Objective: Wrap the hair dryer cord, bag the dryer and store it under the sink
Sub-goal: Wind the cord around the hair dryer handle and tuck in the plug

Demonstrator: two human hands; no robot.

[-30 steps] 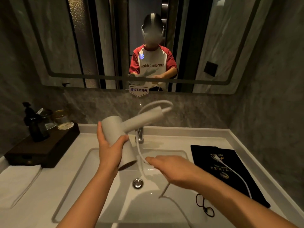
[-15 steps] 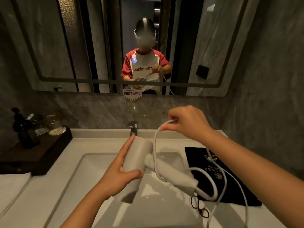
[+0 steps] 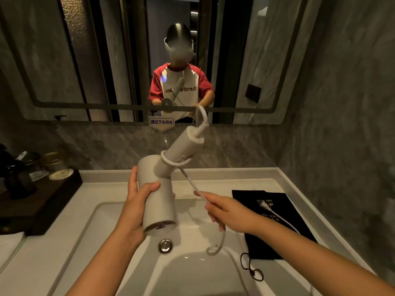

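1 white cylindrical plastic hair dryer [image 3: 157,197] is held over the white rectangular basin [image 3: 102,223], its barrel upright with the vented end down and its handle slanting up and to the right toward the mirror [image 3: 267,60]. The left hand [image 3: 136,201] is wrapped around the barrel, thumb across the front and fingers behind, clamped firmly on it. 1 white rubber cord [image 3: 192,182] leaves the tip of the handle in a small arch, circles the base of the handle in 1 visible loop, then runs taut down and to the right into the right hand [image 3: 226,211]. That hand pinches the cord between thumb and fingers, closed on it; below the hand the slack curls over the basin and trails out of view at the bottom edge. 1 white plug [image 3: 265,205] with its stretch of cord lies on 1 flat black fabric pouch with gold print [image 3: 286,238], which sits on the white counter [image 3: 213,185] to the right of the basin, with 1 dark drawstring [image 3: 252,270] looping from its near corner. 1 round chrome drain stopper [image 3: 165,245] sits in the basin below the dryer. On the left, 1 dark wooden tray [image 3: 42,201] holds several jars and a dark bottle, too dim to count surely. 1 small sign with 6 characters [image 3: 161,122] hangs under the mirror.
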